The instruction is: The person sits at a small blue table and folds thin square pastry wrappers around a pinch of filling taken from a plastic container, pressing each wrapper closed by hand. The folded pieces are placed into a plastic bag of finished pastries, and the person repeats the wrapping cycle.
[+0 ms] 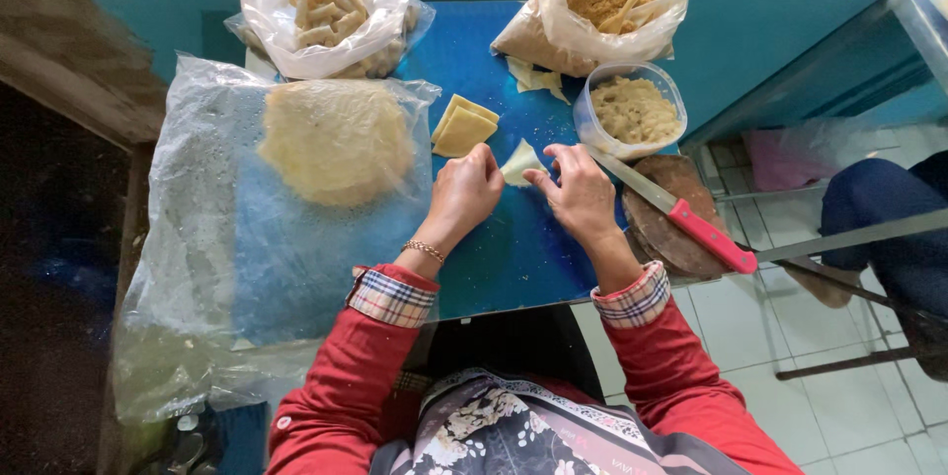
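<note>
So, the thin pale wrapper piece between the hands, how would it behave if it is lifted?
The wrapper piece looks very thin and folds under the left hand and right hand, so it is probably floppy and light. It may tear easily. It lies flat on the blue board, so it should not roll.

Both arms reach forward from the bottom of the head view, converging toward centre. Red sleeves, plaid cuffs turned back at each wrist. Left hand (466,192): back of hand up, fingers curled in toward a loose fist, knuckles forward, thumb side facing the right hand. Beaded bracelet (425,251) on the left wrist. Right hand (578,194): back up, wrist bent slightly inward, fingers (549,167) extended and angled left, tips pinched close together. Grip state on both: partly closed, contact surfaces hidden under the hands. Hands near each other, not touching.
</note>
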`<state>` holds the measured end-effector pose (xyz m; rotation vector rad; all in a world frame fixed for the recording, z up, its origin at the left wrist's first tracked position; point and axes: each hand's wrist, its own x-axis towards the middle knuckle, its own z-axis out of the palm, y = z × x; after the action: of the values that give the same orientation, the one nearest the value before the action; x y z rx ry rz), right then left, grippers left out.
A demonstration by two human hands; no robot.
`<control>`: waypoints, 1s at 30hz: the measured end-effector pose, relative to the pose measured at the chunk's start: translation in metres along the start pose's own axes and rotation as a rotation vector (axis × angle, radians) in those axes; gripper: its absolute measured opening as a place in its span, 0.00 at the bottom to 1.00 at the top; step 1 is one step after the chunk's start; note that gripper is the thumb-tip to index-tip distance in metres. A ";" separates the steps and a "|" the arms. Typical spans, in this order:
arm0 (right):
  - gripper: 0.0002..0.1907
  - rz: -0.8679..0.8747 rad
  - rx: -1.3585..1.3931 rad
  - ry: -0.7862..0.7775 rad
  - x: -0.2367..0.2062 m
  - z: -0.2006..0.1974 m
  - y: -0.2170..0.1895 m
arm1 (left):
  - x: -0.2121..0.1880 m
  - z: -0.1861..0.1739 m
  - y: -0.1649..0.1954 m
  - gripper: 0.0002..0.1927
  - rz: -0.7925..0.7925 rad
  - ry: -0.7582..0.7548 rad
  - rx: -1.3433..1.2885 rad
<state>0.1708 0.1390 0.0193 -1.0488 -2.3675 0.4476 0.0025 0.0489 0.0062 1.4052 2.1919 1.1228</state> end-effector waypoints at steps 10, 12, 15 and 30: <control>0.09 0.069 0.016 -0.073 0.008 0.008 0.011 | 0.004 0.006 -0.013 0.07 0.105 0.138 -0.078; 0.10 0.046 -0.001 -0.040 0.007 0.009 0.010 | 0.004 0.006 -0.015 0.07 0.164 0.171 -0.104; 0.10 -0.021 -0.057 -0.010 0.006 0.008 0.008 | 0.003 0.004 -0.013 0.08 0.145 0.136 -0.168; 0.08 0.032 0.107 -0.091 0.003 0.005 0.007 | -0.015 -0.006 -0.013 0.08 -0.109 0.030 -0.187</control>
<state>0.1705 0.1456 0.0132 -1.0382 -2.3799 0.6395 -0.0024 0.0300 -0.0021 1.1846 2.0942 1.2792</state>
